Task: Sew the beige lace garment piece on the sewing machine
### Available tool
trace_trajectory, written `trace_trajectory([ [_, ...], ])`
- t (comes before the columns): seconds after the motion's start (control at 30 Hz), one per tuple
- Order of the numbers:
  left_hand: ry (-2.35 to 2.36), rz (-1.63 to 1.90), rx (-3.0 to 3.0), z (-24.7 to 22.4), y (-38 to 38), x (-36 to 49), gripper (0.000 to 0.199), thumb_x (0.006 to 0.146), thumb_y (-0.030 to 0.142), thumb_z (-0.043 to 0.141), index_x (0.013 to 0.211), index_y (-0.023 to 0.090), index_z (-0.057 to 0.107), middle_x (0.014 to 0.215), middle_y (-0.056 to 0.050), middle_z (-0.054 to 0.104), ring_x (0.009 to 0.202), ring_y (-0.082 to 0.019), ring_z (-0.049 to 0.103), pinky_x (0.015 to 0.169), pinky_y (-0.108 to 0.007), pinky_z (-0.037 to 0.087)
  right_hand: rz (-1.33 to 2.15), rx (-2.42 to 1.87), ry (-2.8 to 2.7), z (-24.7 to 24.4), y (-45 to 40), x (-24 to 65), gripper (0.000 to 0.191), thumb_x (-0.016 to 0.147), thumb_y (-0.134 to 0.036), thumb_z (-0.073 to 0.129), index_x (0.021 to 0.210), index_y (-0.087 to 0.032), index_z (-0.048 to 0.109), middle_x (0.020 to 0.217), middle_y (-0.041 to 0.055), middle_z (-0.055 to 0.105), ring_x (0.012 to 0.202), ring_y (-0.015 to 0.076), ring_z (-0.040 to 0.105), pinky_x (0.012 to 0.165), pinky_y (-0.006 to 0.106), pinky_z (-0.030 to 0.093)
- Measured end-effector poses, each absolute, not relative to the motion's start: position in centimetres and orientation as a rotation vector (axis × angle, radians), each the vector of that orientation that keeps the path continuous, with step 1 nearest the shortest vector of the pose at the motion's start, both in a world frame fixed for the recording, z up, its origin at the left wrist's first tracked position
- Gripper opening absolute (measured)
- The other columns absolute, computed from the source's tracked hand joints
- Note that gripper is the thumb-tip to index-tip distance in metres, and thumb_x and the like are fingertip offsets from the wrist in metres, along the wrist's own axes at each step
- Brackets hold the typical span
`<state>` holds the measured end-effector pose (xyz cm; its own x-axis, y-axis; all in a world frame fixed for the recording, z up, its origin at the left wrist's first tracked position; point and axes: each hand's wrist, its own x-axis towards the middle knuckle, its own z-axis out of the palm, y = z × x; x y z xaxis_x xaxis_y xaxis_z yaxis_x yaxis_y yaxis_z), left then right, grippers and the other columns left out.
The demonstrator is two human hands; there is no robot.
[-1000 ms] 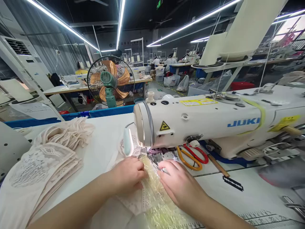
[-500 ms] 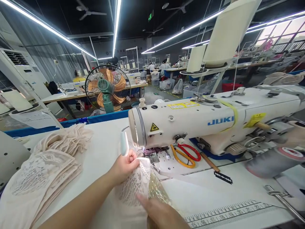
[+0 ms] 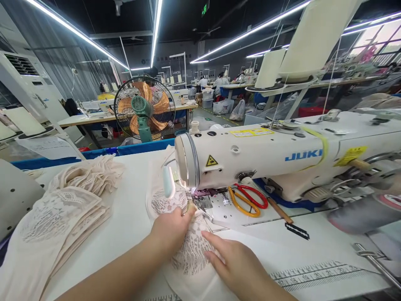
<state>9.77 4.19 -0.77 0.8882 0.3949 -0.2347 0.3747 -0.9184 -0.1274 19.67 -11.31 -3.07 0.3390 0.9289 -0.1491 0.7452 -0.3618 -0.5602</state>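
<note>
Pale lace piece [image 3: 193,253] lies on the white table [image 3: 133,196] at the sewing machine [image 3: 250,152], its upper part reaching the needle area and more lace spread behind and to the left of it. My left hand [image 3: 172,228] is on the lace just in front of the needle area, fingers bent, thumb and forefinger close together at the cloth's edge; whether they pinch it or only press on it, I cannot tell. My right hand [image 3: 233,259] is loose, thumb and forefinger extended and apart, their tips touching the lace to the right of my left hand; no grasp seen. A pale blue-green guard [image 3: 169,182] stands above the cloth, left of the machine head. To the right of the needle, beside the machine bed: orange and red handle loops [image 3: 247,200], then a wooden handle [image 3: 281,210] with a black blade-shaped piece [image 3: 297,231] near its end. Ruler marks [image 3: 319,276] run along the table at the right front; a grey thread cone [image 3: 360,219] lies beyond, slightly blurred. Left of my arm: layered stack of similar lace pieces [image 3: 62,217], with ruffled cloth [image 3: 90,175] behind it.
</note>
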Motion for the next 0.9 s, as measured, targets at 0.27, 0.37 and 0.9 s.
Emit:
trace_trajectory([
  [0.27,-0.744,0.253,-2.935,0.5,5.2,9.5,0.062,0.082,0.017,0.046,0.141,0.023,0.025,0.095,-0.009,0.062,0.067,-0.023,0.063,0.051,-0.029,0.044,0.717,-2.328,-1.594,-2.4,-10.4,20.2,0.052,0.085,-0.024,0.041,0.137,-0.018,0.039,0.089,0.0094,0.069,0.084,0.029,0.063,0.066,0.035,0.045],
  [0.37,-0.271,0.137,-2.849,-0.2,5.2,9.2,0.051,0.08,0.011,0.047,0.13,0.023,0.044,0.105,-0.012,0.06,0.065,-0.02,0.06,0.051,-0.03,0.044,0.696,-2.307,-1.628,-2.3,-10.2,20.6,0.051,0.084,-0.024,0.043,0.134,-0.018,0.044,0.094,0.0102,0.069,0.087,0.0292,0.063,0.069,0.035,0.045],
  [0.9,0.054,-0.217,-3.379,-1.7,5.6,9.9,0.044,0.085,0.027,0.038,0.118,0.003,0.054,0.125,-0.02,0.052,0.114,-0.028,0.05,0.097,-0.04,0.043,0.74,-2.356,-1.639,-1.8,-10.3,21.1,0.051,0.086,-0.019,0.04,0.137,-0.014,0.038,0.091,0.0098,0.069,0.085,0.0285,0.063,0.068,0.036,0.046],
])
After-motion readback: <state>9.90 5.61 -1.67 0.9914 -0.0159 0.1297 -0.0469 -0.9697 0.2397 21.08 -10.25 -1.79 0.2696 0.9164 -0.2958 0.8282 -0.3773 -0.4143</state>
